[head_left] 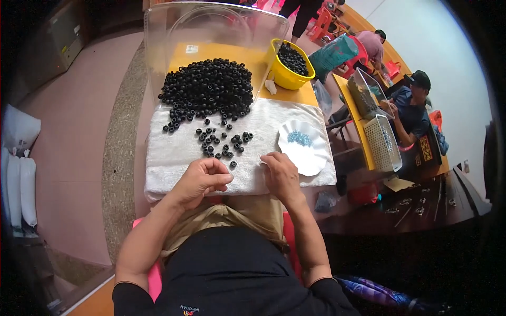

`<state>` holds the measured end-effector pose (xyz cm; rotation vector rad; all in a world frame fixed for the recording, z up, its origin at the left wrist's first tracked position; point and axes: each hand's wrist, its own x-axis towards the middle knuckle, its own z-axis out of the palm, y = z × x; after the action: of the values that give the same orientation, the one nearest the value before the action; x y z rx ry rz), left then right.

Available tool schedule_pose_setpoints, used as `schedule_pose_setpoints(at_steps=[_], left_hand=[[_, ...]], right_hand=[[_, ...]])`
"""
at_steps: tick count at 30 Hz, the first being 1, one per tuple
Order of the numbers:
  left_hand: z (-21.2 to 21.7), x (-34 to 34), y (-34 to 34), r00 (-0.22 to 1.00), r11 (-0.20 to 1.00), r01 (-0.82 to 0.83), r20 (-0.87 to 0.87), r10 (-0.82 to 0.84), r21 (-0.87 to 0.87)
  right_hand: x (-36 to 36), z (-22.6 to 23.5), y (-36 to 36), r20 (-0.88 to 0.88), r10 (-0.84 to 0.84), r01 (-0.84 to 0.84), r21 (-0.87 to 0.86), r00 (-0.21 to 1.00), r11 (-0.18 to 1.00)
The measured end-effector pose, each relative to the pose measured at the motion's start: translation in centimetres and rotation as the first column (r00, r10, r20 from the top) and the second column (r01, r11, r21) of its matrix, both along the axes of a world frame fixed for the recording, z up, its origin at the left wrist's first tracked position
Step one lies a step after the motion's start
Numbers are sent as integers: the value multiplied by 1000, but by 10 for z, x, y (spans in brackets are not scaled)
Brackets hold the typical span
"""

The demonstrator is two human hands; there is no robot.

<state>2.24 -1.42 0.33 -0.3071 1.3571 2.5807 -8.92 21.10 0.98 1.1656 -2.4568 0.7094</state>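
the beads (208, 87) in front of me are black, heaped on a white towel (174, 158). the bowl (287, 79) holding more black beads is yellow, and so is the table (211, 51). the scalloped plate (311, 152) is white, with small bits (300, 138) that look pale blue, i think.

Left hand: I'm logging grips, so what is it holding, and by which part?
It cannot be told. The left hand is curled, fingertips pinched together over the white towel beside small round black beads; anything in the grip is hidden.
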Motion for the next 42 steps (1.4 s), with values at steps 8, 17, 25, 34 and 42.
schedule_pose_setpoints(at_steps=[8, 17, 25, 34, 42], left_hand=[[-1, 2, 0, 999, 999, 27, 29, -26, -29], [-10, 0, 6, 1000, 999, 29, -6, -29, -13], [-5, 2, 7, 991, 990, 127, -56, -124, 66], [5, 4, 2, 973, 968, 231, -24, -230, 99], [3, 5, 3, 976, 962, 218, -43, -214, 167]], right_hand=[[-10, 0, 0, 91, 7, -35, 303, 996, 952], [15, 15, -11, 502, 224, -170, -151, 836, 974], [30, 2, -16, 810, 551, -2, -562, 199, 827], [31, -2, -16, 758, 649, 66, -652, 57, 756], [36, -4, -22, 718, 644, 47, -676, 262, 735]])
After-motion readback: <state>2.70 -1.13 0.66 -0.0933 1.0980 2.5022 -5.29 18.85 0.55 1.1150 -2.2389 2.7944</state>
